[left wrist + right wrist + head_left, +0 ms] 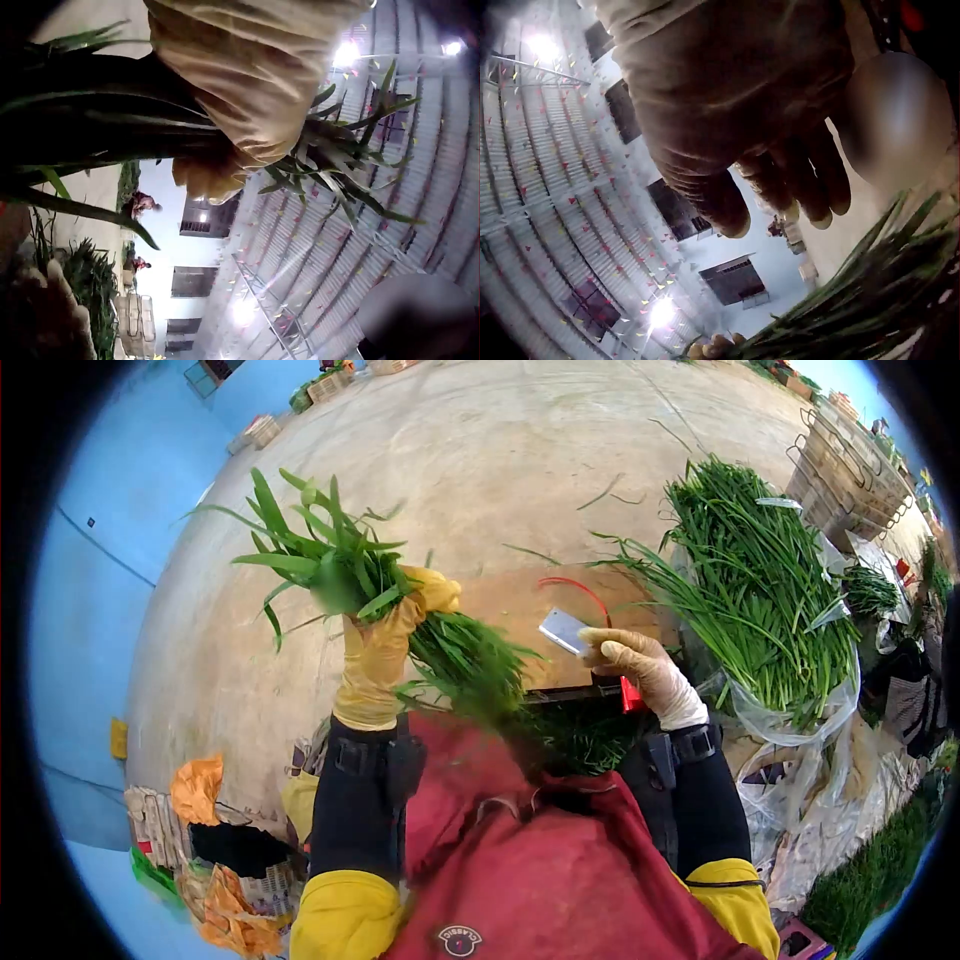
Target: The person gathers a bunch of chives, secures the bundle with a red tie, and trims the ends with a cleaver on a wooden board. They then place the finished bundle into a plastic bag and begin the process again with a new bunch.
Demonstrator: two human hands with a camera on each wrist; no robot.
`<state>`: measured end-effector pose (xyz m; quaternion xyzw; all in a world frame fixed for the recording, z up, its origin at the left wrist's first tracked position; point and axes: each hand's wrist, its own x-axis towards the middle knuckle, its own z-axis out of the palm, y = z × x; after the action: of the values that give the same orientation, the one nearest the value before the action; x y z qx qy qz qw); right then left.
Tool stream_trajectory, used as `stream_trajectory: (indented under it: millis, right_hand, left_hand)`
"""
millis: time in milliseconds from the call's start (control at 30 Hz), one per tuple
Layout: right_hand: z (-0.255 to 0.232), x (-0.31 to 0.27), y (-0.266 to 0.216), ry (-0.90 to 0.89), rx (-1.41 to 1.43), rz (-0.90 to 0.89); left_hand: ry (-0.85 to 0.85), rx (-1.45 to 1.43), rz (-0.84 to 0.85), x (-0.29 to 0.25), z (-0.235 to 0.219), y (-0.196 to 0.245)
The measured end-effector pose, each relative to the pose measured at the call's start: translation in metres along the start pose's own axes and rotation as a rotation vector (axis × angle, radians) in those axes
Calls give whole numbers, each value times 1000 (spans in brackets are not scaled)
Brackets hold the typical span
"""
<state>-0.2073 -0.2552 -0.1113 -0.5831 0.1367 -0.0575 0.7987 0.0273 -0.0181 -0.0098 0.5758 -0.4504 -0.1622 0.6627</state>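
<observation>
My left hand (pixel 385 650), in a yellowish glove, grips a bunch of long-leaved greens (pixel 350 560) around its middle. Broad leaf tips spread to the upper left, and the thinner, blurred part of the bunch hangs toward the red apron. In the left wrist view, gloved fingers (pixel 214 176) wrap round the stalks. My right hand (pixel 650 675), in a pale glove, hovers over the right side of the wooden board (pixel 540 595). Its fingers are loosely extended with nothing in them, as the right wrist view also shows. Just beyond its fingertips is a pale rectangular piece (pixel 566 630).
A large heap of greens (pixel 750 580) in clear plastic lies to the right of the board. Behind it stands a tall crate (pixel 850 470). A red strip (pixel 580 588) curves over the board. Orange plastic bags (pixel 198 788) lie at the lower left, and more greens (pixel 870 870) at the lower right.
</observation>
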Motion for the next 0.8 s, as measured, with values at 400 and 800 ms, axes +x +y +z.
stream_trajectory:
  millis: [400, 800]
  right_hand:
    - [-19, -14, 43, 77, 66, 101]
    - [9, -4, -30, 43, -41, -232]
  left_hand:
    - [326, -535, -298, 0, -24, -136]
    - [-101, -1998, -564, 0, -1, -21]
